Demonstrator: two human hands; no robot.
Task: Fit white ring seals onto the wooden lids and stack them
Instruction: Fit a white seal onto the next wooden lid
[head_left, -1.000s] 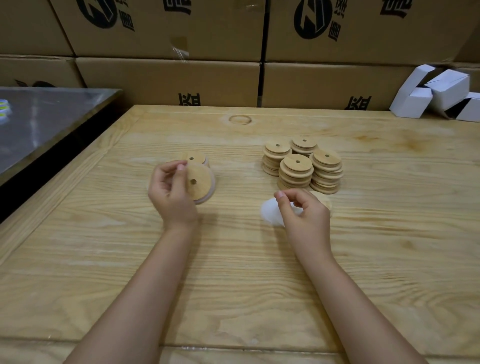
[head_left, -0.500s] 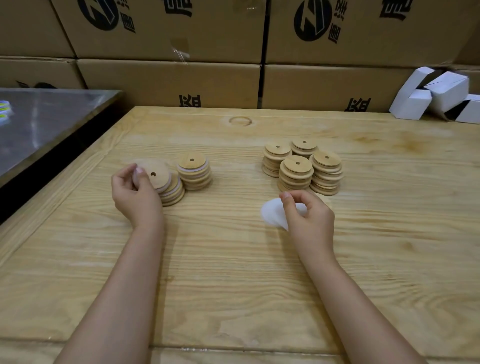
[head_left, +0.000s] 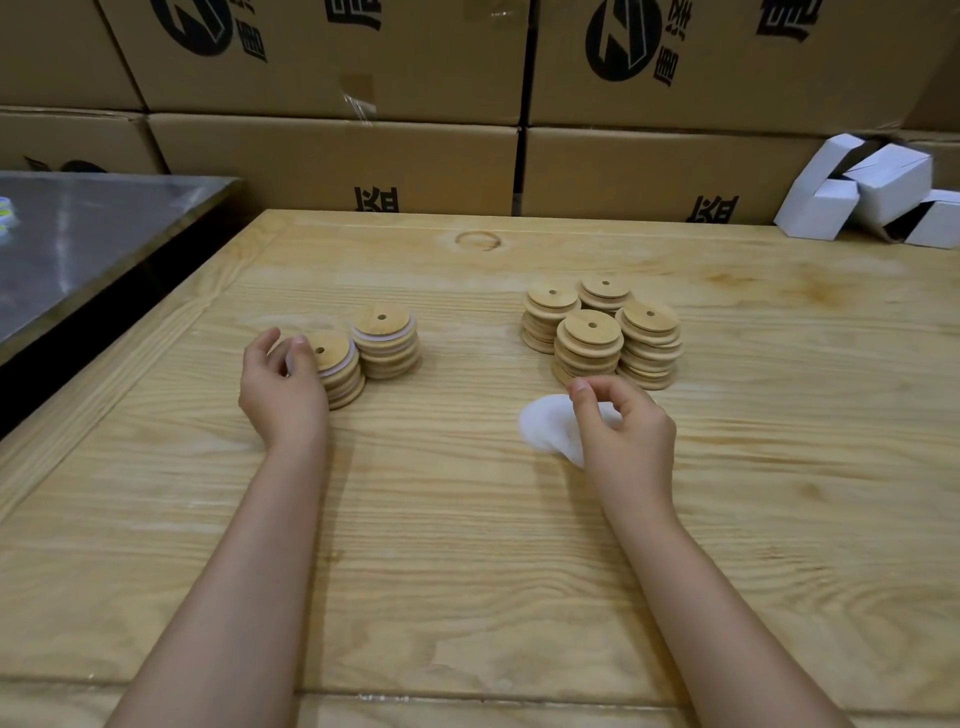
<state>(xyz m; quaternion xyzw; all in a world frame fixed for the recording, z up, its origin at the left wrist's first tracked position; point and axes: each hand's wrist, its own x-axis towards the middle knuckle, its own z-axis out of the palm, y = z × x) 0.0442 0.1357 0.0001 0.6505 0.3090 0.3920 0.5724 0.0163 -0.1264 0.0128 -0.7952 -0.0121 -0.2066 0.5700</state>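
Fingers of my left hand (head_left: 283, 387) are resting spread on the sealed round wooden lid (head_left: 332, 349) topping the stack toward the desk's left edge, steadying it; my right hand (head_left: 626, 434) is pinching white ring seals (head_left: 545, 423), readying one.

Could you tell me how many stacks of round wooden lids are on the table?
6: two at left, by the left hand; four clustered right.

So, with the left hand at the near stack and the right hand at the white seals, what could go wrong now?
1. The near stack under the left hand looks uneven and stands close to its neighbour stack; a careless release might topple it.
2. The right hand pinches at overlapping white seals; it may lift two at once.
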